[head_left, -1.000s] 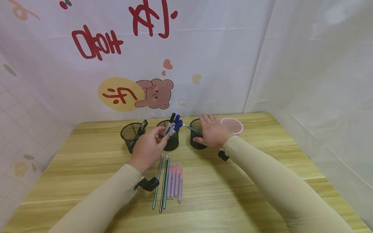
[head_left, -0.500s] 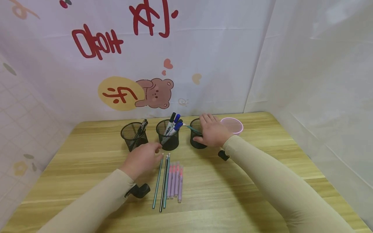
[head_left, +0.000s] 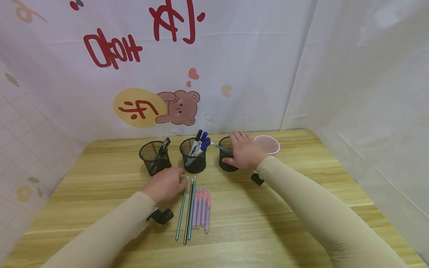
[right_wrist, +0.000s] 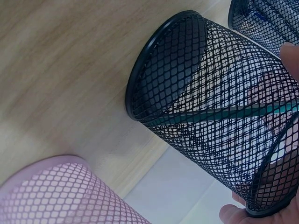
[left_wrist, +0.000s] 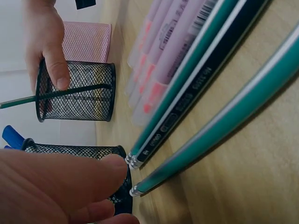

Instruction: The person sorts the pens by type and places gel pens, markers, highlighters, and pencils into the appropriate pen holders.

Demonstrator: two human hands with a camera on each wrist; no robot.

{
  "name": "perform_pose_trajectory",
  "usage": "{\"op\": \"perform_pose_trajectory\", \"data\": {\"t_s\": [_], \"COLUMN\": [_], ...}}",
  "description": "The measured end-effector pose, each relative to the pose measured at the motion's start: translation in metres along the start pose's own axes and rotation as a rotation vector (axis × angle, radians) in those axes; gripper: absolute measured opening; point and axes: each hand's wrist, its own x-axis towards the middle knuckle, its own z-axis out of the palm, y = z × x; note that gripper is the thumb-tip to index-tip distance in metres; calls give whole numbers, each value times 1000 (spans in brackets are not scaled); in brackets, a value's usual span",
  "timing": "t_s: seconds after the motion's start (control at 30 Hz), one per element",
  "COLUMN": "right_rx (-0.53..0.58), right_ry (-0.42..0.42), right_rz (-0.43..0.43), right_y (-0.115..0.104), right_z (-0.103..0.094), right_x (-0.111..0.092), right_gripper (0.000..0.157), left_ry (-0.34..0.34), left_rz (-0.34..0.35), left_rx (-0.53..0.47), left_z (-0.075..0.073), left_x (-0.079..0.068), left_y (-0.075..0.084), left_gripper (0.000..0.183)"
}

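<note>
My left hand [head_left: 165, 185] is low over the table at the eraser ends of three pencils. Its thumb and fingers stand apart with nothing between them. One teal pencil [left_wrist: 219, 126] lies a little away from a black pencil [left_wrist: 187, 95] and a second teal one beside it. Farther right, my right hand [head_left: 247, 152] grips the rim of a black mesh pen cup [right_wrist: 224, 93], thumb on the near side and fingers over the far side. A single teal pencil [left_wrist: 74, 91] leans inside that cup, its end sticking out past the rim to the left.
A middle black mesh cup [head_left: 196, 165] contains several markers [head_left: 202, 146]. The leftmost black cup [head_left: 147, 158] has dark pens [head_left: 163, 147] in it. Several lilac highlighters [head_left: 203, 210] lie right of the pencils. A pink mesh cup [right_wrist: 65, 196] stands beyond my right hand.
My left hand has come away from the markers in the middle cup, moving down and left to the pencils' eraser ends. The right hand has stayed on its cup.
</note>
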Motion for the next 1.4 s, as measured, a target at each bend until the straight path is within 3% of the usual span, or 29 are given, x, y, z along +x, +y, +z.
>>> {"op": "perform_pose_trajectory", "data": {"t_s": [0.37, 0.57, 0.87, 1.4], "right_rx": [-2, -18, -29, -13], "right_ry": [3, 12, 10, 16], "right_rz": [-3, -6, -9, -6], "right_y": [0, -1, -1, 0], "right_z": [1, 0, 0, 0], "right_x": [0, -1, -1, 0], "right_gripper": [106, 106, 106, 105], "left_ry": [-54, -54, -61, -97], "left_rz": [-3, 10, 35, 10], "left_rx": [11, 22, 43, 32], "left_z": [5, 8, 11, 12], "left_x": [6, 8, 9, 11], "left_y": [0, 1, 3, 6], "left_gripper": [47, 38, 44, 43]}}
